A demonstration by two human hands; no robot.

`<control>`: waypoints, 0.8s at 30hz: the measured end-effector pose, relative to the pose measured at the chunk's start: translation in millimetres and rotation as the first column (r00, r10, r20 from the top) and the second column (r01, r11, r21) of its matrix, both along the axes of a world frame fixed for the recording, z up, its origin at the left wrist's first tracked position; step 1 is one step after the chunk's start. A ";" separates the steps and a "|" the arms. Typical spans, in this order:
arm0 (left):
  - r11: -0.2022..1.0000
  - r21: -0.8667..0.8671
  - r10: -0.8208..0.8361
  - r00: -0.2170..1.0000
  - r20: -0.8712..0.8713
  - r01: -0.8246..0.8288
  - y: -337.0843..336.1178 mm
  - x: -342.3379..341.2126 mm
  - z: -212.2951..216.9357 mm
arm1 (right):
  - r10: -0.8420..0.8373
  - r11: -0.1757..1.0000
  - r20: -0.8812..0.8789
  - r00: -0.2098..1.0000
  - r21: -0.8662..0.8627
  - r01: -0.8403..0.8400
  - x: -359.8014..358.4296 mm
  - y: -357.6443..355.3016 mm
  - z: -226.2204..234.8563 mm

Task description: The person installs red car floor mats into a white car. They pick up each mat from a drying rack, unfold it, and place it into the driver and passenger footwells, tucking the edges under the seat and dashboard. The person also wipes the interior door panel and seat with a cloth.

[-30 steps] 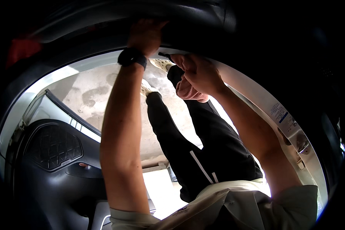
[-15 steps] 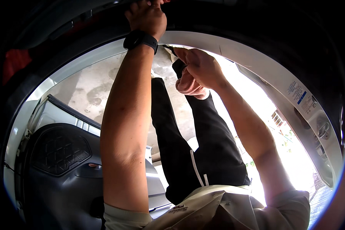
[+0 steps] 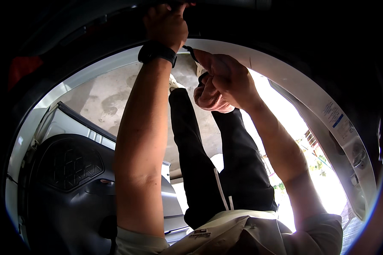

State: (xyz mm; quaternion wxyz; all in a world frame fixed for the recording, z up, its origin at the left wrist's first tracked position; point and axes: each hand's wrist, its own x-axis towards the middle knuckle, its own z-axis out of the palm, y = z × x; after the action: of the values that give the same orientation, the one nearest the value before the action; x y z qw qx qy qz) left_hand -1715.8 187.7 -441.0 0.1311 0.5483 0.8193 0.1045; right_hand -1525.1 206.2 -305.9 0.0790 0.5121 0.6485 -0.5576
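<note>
My right hand (image 3: 236,85) is closed around a bunched pink cloth (image 3: 210,98), which hangs below the fingers over my right trouser leg. A thin dark strap or cord (image 3: 190,52) runs from the cloth's upper end toward my left wrist. High in the view, my left hand (image 3: 168,25) reaches into the dark car interior with its fingers curled. A small red bit shows by its fingertips, but what it grips is lost in shadow at the top edge. A black watch (image 3: 157,53) sits on the left wrist.
A pale car door frame (image 3: 225,46) arches around me. The open door's dark inner panel (image 3: 72,170) stands on the left. Concrete ground (image 3: 110,93) lies beyond my feet. A label (image 3: 334,114) and a metal latch (image 3: 358,157) are on the right side of the frame.
My right hand and the cloth have shifted slightly right and down. The left hand stays near the top edge, now in deeper shadow. The view has tilted a little.
</note>
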 end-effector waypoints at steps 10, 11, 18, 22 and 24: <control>0.989 0.090 0.119 0.993 -0.023 -0.116 10.8 17.0 -8.5 | 0.037 0.999 0.009 0.999 -0.032 -0.036 10.8 1.3 -10.5; 0.989 0.131 0.075 0.997 -0.004 -0.074 3.5 17.4 -7.9 | 0.028 0.999 -0.035 0.999 -0.026 -0.029 13.6 3.0 -12.2; 0.905 0.406 0.078 0.987 0.143 -0.130 -16.3 -5.0 -12.5 | 0.171 0.984 -0.097 0.981 0.069 -0.164 15.0 4.8 -16.4; 0.843 0.484 0.251 0.968 0.028 -0.233 11.1 -8.8 -22.1 | 0.410 0.803 0.058 0.910 0.451 -0.390 -11.6 17.5 -14.4; 0.806 0.548 0.280 0.960 -0.023 -0.222 11.6 -13.1 -35.4 | 0.534 0.618 0.173 0.828 0.588 -0.521 -42.3 28.8 -15.9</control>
State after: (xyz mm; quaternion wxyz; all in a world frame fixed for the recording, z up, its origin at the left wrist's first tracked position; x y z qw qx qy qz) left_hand -1728.8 199.3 -476.5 -0.0859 0.4542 0.8274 0.3190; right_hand -1567.4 235.0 -321.8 0.0625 0.2908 0.9148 -0.2733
